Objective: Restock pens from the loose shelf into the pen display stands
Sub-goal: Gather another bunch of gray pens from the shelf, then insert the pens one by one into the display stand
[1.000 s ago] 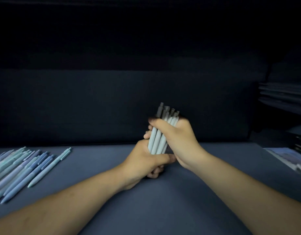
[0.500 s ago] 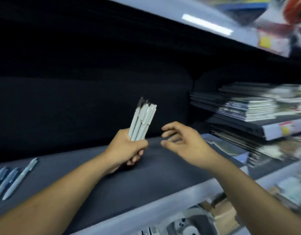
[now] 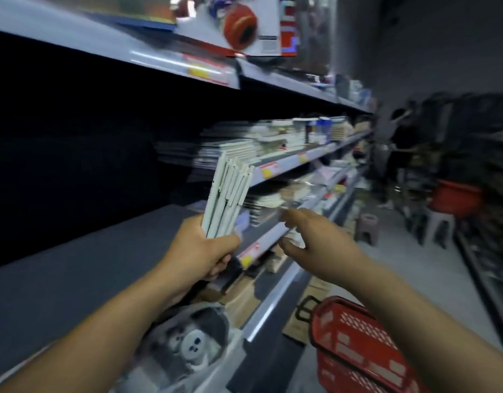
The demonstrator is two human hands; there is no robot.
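While the left hand (image 3: 205, 251) grips the gathered pens (image 3: 226, 198) over the shelf's (image 3: 74, 265) front edge and the right hand (image 3: 315, 245) hangs loosely open, no display stand shows; stocking remains.

No text is legible; the yellow-and-red shelf-edge tags (image 3: 207, 70) are smeared by motion blur.

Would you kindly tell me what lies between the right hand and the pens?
Nothing, in the head view: the open right hand is apart from the pens the left hand grips; only the shelf edge shows behind the gap.
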